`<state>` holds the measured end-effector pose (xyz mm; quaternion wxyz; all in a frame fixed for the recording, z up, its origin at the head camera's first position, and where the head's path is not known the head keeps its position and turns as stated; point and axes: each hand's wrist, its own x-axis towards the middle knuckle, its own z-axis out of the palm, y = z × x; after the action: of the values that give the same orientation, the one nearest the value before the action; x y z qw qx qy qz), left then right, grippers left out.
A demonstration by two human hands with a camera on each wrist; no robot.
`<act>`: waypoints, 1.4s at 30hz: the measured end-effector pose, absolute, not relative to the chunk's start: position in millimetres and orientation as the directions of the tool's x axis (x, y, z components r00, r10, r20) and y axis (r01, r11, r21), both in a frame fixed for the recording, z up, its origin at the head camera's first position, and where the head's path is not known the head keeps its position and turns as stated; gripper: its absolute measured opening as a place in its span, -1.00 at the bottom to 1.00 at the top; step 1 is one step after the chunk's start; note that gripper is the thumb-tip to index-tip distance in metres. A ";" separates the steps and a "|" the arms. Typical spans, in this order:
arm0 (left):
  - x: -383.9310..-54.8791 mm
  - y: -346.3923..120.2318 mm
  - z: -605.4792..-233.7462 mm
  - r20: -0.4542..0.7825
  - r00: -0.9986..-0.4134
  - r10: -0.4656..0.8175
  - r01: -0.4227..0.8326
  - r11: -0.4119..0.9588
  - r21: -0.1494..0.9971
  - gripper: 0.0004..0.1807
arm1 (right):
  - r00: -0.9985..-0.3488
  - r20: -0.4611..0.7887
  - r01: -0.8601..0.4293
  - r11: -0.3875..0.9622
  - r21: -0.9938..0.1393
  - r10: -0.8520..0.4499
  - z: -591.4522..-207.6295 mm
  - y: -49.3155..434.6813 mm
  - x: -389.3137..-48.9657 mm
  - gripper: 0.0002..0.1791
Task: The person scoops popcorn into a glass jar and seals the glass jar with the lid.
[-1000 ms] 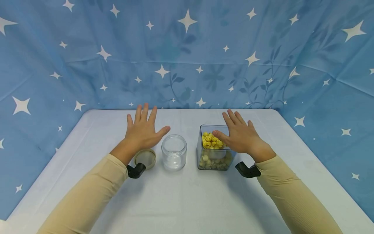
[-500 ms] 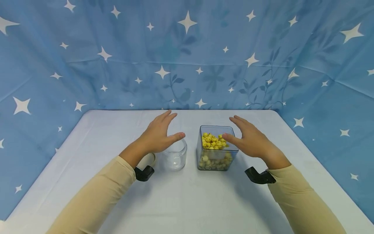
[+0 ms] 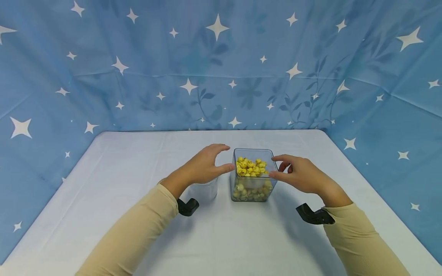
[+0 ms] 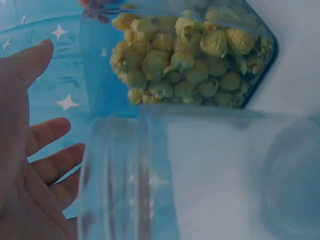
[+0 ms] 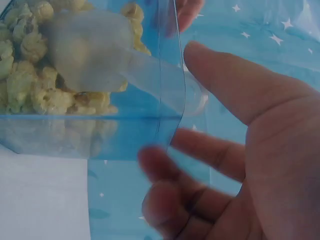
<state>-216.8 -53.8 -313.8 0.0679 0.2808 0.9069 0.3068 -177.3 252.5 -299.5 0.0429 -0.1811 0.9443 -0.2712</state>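
Observation:
A clear square box holds yellow popcorn. Inside it a translucent scoop lies on the popcorn, its handle sticking out past the rim. At the box's left rim is my left hand, thumb and fingers spread apart, holding nothing. Below that hand stands a clear jar, partly covered by it in the head view and large in the left wrist view. My right hand is at the box's right rim with bent fingers; its thumb and index finger lie either side of the scoop handle without gripping it.
A white-covered table carries the box and jar. Behind it hangs a blue curtain with white stars. The round lid left of the jar is almost wholly hidden behind my left wrist. A black wrist mount sits under each sleeve.
My left hand has moved right, from above the lid and jar to the box's left rim. My right hand has come off the box's top to its right rim, fingers now bent.

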 end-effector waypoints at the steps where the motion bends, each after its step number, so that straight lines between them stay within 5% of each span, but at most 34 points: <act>1: -217.3 -51.4 -314.5 0.040 -0.831 0.554 0.466 0.657 0.592 -0.22 | -0.928 0.015 -0.322 0.783 -0.532 -0.371 -299.8 253.0 -177.4 -0.37; 14: -221.9 -36.5 -321.1 0.004 -0.809 0.588 0.488 0.667 0.564 -0.20 | -0.931 0.103 -0.343 0.746 -0.571 -0.350 -298.4 251.5 -178.3 -0.68; 42: -221.0 -32.4 -325.0 -0.004 -0.821 0.571 0.465 0.673 0.575 -0.15 | -0.979 0.118 -0.198 0.642 -0.740 -0.166 -309.9 244.5 -184.5 -0.62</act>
<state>-221.0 -32.4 -325.0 0.0921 0.2847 0.9099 0.2873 -184.5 244.5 -309.9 -0.0197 -0.1003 0.9060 -0.4107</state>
